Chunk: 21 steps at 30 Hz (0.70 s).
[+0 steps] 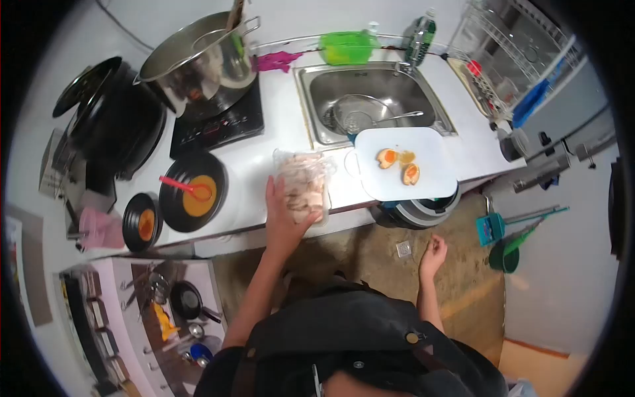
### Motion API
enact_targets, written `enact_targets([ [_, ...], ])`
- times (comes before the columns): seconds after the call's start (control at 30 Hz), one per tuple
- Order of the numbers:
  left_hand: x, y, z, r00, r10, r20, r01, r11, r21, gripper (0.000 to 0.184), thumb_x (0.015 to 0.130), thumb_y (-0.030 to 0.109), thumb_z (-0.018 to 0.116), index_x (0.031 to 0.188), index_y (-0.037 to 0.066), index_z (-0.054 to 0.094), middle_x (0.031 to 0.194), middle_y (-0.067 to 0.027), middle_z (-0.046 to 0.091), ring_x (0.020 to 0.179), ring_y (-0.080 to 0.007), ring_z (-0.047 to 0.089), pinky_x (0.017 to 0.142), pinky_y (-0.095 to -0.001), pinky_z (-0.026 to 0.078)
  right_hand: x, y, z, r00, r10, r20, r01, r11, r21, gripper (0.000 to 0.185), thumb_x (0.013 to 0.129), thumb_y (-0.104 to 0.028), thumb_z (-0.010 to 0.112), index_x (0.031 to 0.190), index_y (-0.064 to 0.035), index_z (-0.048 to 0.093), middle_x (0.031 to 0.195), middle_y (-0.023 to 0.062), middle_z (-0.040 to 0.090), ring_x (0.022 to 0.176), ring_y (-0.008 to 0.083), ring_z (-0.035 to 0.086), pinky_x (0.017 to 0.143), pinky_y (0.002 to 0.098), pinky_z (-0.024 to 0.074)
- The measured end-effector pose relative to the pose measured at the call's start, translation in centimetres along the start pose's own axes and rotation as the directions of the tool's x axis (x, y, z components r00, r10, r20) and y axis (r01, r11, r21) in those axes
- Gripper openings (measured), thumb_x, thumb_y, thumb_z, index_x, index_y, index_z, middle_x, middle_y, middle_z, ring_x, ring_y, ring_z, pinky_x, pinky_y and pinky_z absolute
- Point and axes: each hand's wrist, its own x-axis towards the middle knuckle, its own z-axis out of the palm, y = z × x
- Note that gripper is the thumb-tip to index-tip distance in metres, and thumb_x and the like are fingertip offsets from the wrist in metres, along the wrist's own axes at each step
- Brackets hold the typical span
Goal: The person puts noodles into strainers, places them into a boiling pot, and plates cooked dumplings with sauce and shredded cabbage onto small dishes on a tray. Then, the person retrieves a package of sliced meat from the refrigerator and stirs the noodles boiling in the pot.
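Note:
My left hand grips the near left side of a clear plastic pack, with the thumb across its near end. Pale pieces, perhaps sliced meat, show through the plastic. To the right of the pack, a white cutting board overhangs the counter's front edge. On it lie two egg halves with orange yolks, one egg half nearer me, and a smear of yolk. Away from the counter, my right hand hangs over the floor with its fingers curled in and nothing visible in them.
Left of the pack stand a black bowl of orange liquid with a red spoon, and a smaller black bowl. A large steel pot sits on an induction cooker. Behind the board is a sink holding a strainer.

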Motion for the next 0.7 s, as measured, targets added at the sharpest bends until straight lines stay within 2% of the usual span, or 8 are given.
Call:
enact_targets([
  [0.13, 0.6, 1.4, 2.0, 0.998, 0.033, 0.052, -0.030, 0.998, -0.053, 0.096, 0.075, 0.035, 0.077, 0.147, 0.010, 0.018, 0.151, -0.0249, 0.008, 0.137, -0.0447, 0.018, 0.108, -0.0501, 0.028, -3.2, 5.9, 3.7, 0.980, -0.095, 0.177, 0.087, 0.995, 0.053, 0.022, 0.082, 0.002, 0.056, 0.103, -0.0030, 0.059, 0.093, 0.0119, 0.057, 0.078, 0.0227, 0.055, 0.075, 0.0328, 0.0452],
  [0.2, 1.9, 1.5, 2.4, 0.999, -0.040, 0.007, 0.038, 0.977, 0.211, 0.090, 0.079, 0.033, 0.073, 0.147, 0.012, 0.019, 0.150, -0.0247, 0.009, 0.137, -0.0467, 0.017, 0.108, -0.0526, 0.025, -4.6, 5.8, 5.1, 0.921, -0.065, 0.384, 0.099, 0.993, -0.069, 0.020, 0.081, -0.002, 0.056, 0.101, -0.0027, 0.059, 0.096, 0.0145, 0.057, 0.079, 0.0269, 0.056, 0.075, 0.0357, 0.0459],
  [0.27, 5.5, 2.1, 1.7, 0.995, 0.064, -0.070, -0.033, 0.927, 0.374, 0.072, 0.085, 0.029, 0.067, 0.143, 0.014, 0.029, 0.146, -0.0248, 0.017, 0.134, -0.0492, 0.018, 0.107, -0.0558, 0.025, -5.7, 5.5, 5.9, 0.821, -0.065, 0.567, 0.168, 0.977, -0.131, 0.022, 0.081, -0.008, 0.057, 0.103, -0.0033, 0.059, 0.100, 0.0181, 0.058, 0.083, 0.0318, 0.058, 0.076, 0.0385, 0.0466],
  [0.33, 11.3, 2.9, 0.2, 0.986, 0.157, -0.055, -0.140, 0.960, 0.242, 0.057, 0.085, 0.026, 0.065, 0.135, 0.011, 0.041, 0.139, -0.0250, 0.029, 0.129, -0.0475, 0.027, 0.106, -0.0530, 0.027, -7.4, 8.4, 7.6, 0.747, -0.034, 0.664, 0.152, 0.981, -0.120, 0.026, 0.082, -0.015, 0.061, 0.106, -0.0040, 0.060, 0.100, 0.0201, 0.059, 0.091, 0.0331, 0.059, 0.080, 0.0394, 0.0465],
  [0.4, 18.1, 1.4, 0.6, 0.964, 0.261, -0.048, -0.250, 0.953, 0.173, 0.047, 0.083, 0.022, 0.065, 0.126, 0.010, 0.049, 0.133, -0.0253, 0.037, 0.125, -0.0454, 0.034, 0.105, -0.0496, 0.030, -7.7, 7.3, 6.7, 0.535, 0.246, 0.808, 0.002, 0.957, -0.292, 0.029, 0.084, -0.017, 0.062, 0.110, -0.0050, 0.060, 0.103, 0.0215, 0.060, 0.096, 0.0338, 0.059, 0.084, 0.0383, 0.0465],
  [0.47, 25.9, -1.7, 2.8, 0.986, 0.154, 0.057, -0.164, 0.958, 0.237, 0.050, 0.078, 0.019, 0.066, 0.125, 0.008, 0.050, 0.131, -0.0277, 0.039, 0.124, -0.0453, 0.036, 0.106, -0.0473, 0.031, -8.7, 13.8, 6.0, 0.426, 0.121, 0.897, -0.002, 0.991, -0.133, 0.034, 0.085, -0.019, 0.060, 0.113, -0.0001, 0.059, 0.117, 0.0202, 0.059, 0.110, 0.0369, 0.054, 0.093, 0.0419, 0.0425],
  [0.53, 33.7, -6.3, 5.6, 0.988, 0.120, 0.093, -0.147, 0.910, 0.387, 0.055, 0.076, 0.021, 0.066, 0.128, 0.010, 0.050, 0.133, -0.0286, 0.038, 0.126, -0.0465, 0.034, 0.106, -0.0480, 0.031, -11.2, 25.0, 5.2, 0.367, 0.327, 0.871, -0.090, 0.944, -0.317, 0.037, 0.091, -0.024, 0.055, 0.119, 0.0004, 0.057, 0.118, 0.0180, 0.060, 0.112, 0.0301, 0.054, 0.094, 0.0394, 0.0418],
  [0.7, 47.0, -13.9, 9.1, 0.968, -0.231, 0.098, 0.109, 0.739, 0.665, 0.043, 0.082, 0.019, 0.056, 0.124, 0.007, 0.055, 0.131, -0.0281, 0.043, 0.125, -0.0510, 0.034, 0.103, -0.0556, 0.033, -6.8, 16.2, 4.6, 0.258, 0.705, 0.660, -0.464, 0.690, -0.555, 0.040, 0.091, -0.027, 0.053, 0.120, 0.0002, 0.056, 0.118, 0.0183, 0.059, 0.112, 0.0303, 0.054, 0.094, 0.0398, 0.0421],
])
